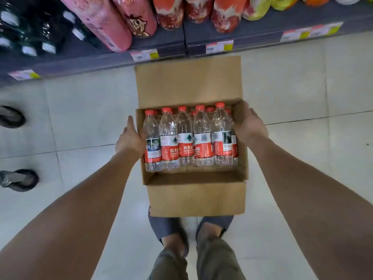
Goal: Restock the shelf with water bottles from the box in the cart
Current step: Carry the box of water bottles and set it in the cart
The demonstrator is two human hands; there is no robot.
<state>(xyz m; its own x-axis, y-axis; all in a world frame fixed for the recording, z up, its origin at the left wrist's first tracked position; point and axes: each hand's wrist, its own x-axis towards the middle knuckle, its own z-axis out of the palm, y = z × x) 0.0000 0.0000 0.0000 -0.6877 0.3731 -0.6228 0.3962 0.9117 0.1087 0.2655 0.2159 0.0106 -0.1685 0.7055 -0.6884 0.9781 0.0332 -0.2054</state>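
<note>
An open brown cardboard box (pixel 193 199) is held up between the two hands, above the pale tiled floor (pixel 80 110) and just in front of the low grey shop shelf (pixel 258 29). The left hand (pixel 130 138) is pressed against the box's left wall and the right hand (pixel 249 126) against its right wall, each thumb lying straight along the card. The other fingers are hidden by the box, so it cannot be told whether they hook beneath it. The two-sided hold is judged to be what keeps the load level and stops the thin walls from bowing.

Inside, the clear plastic water bottles with red caps and red labels (pixel 187 138) are packed upright, shoulder to shoulder, filling the far part of the box; a strip of bare card is left at the near side. The far flap (pixel 187 79) is folded outward toward the shelf, so the caps are left free to be reached.

No cart is seen. On the shelf, tall pink wrapped packs (pixel 105 23) are stood behind paper price tags (pixel 144 55). No bottle appears to be out of the box, so the restocking is judged to be at its start.
</note>
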